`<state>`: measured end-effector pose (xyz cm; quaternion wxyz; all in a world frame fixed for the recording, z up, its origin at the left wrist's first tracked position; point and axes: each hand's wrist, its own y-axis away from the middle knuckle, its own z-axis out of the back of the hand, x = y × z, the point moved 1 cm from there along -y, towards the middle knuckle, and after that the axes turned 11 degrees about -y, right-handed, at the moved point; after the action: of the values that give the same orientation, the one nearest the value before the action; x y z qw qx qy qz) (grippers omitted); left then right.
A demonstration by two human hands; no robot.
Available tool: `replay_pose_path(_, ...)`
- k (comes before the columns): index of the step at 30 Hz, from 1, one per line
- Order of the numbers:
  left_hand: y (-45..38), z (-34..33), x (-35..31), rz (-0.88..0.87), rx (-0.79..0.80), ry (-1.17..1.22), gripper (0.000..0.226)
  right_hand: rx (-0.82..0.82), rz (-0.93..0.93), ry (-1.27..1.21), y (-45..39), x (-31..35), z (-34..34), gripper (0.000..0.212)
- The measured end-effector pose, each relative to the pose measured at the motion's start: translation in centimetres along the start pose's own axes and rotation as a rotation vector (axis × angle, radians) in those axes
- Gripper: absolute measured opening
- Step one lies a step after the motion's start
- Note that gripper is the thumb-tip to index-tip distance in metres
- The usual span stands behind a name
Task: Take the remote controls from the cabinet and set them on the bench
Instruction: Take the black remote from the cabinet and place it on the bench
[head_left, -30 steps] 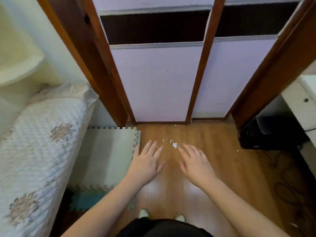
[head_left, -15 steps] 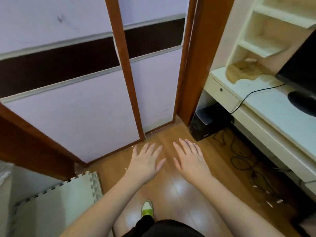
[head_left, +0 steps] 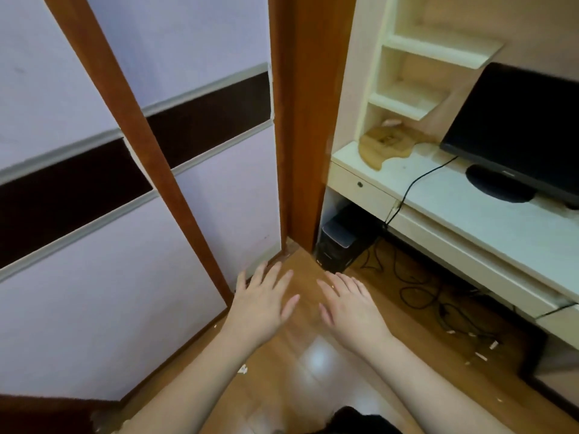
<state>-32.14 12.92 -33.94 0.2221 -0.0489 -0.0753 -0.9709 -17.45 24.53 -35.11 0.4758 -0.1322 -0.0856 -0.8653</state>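
No remote control shows in the head view. My left hand (head_left: 261,303) and my right hand (head_left: 349,305) are held out side by side over the wooden floor, palms down, fingers straight and spread, holding nothing. A tall cabinet with sliding doors (head_left: 125,233) in pale lilac, crossed by a dark band and framed in brown wood, fills the left; both doors are closed. Its right post (head_left: 308,120) stands just beyond my fingertips. No bench is in sight.
A cream desk (head_left: 488,220) with a drawer runs along the right, carrying a black monitor (head_left: 520,133) and a wooden board (head_left: 385,145). Cream shelves (head_left: 416,76) rise above it. A black computer tower (head_left: 340,242) and tangled cables (head_left: 432,296) lie under the desk.
The view has swung right: the bed and foam mat left the frame, and the desk, shelves and monitor came in. Both hands stay open and side by side.
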Motion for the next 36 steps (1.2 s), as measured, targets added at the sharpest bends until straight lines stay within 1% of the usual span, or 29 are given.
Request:
replay_pose_path(5,-7.2,2.1,-1.5,-0.067,0.042,-0.014,0.063,-0.037,-0.101,0.065,-4.0,-4.0,1.6,0.047)
replay_pose_path(11,-16.4,6.8,-3.7,-0.173,-0.024,-0.022,0.06,-0.099,-0.124,0.075,-10.2,-9.6,5.6,0.046)
replay_pose_path(16,-23.2,11.3,-5.1,-0.185,-0.141,-0.024,0.058,-0.149,-0.085,0.043,-14.9,-13.5,10.9,0.051)
replay_pose_path(19,-26.7,13.9,-6.0,-0.198,-0.203,-0.064,0.057,-0.188,-0.06,0.038,-17.6,-15.5,13.8,0.052)
replay_pose_path(22,-29.3,16.0,-6.8,-0.219,-0.27,-0.102,0.056,-0.23,-0.075,0.049,-20.0,-16.9,15.9,0.051)
replay_pose_path(25,-31.9,18.3,-6.9,-0.217,-0.327,-0.12,0.061,-0.272,-0.1,0.091,-22.0,-18.0,17.6,0.057)
replay_pose_path(29,-35.4,21.2,-6.7,-0.263,-0.396,-0.136,0.066,-0.371,-0.119,0.114,-24.6,-19.6,20.3,0.049)
replay_pose_path(31,-37.2,22.7,-6.6,-0.281,-0.436,-0.134,0.063,-0.421,-0.122,0.133,-26.0,-20.1,21.7,0.047)
replay_pose_path(36,-42.1,26.5,-6.2,-0.375,-0.528,-0.131,0.053,-0.477,-0.166,0.219,-29.7,-20.4,25.3,0.046)
